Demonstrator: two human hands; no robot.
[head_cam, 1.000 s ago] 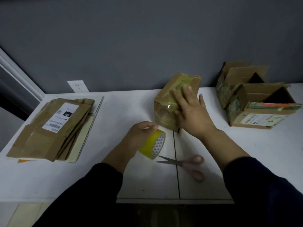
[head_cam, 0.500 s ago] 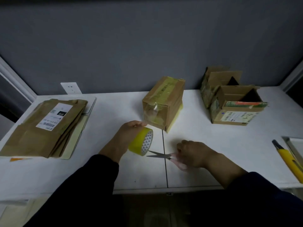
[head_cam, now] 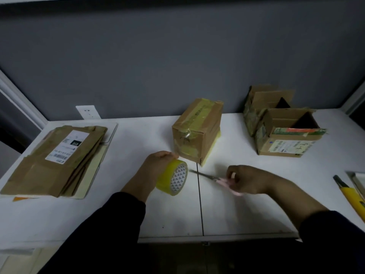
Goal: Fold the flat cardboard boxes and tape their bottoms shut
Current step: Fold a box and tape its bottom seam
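A folded cardboard box (head_cam: 197, 131) stands at mid-table with yellow tape over its top and front. Just in front of it my left hand (head_cam: 156, 165) grips a roll of yellow tape (head_cam: 173, 177), and a strip seems to run from the roll to the box. To the right, my right hand (head_cam: 245, 179) curls round the pink handles of the scissors (head_cam: 213, 177), whose blades point left toward the roll. A stack of flat cardboard boxes (head_cam: 57, 159) lies at the left of the white table (head_cam: 177, 214).
Two assembled boxes (head_cam: 284, 135) with open tops stand at the back right. A yellow utility knife (head_cam: 351, 192) and the corner of a tray (head_cam: 357, 177) lie at the right edge. A wall socket (head_cam: 88, 112) sits behind the table.
My right hand left the top of the box, came down to the table and took hold of the scissors. My left hand kept the tape roll in place.
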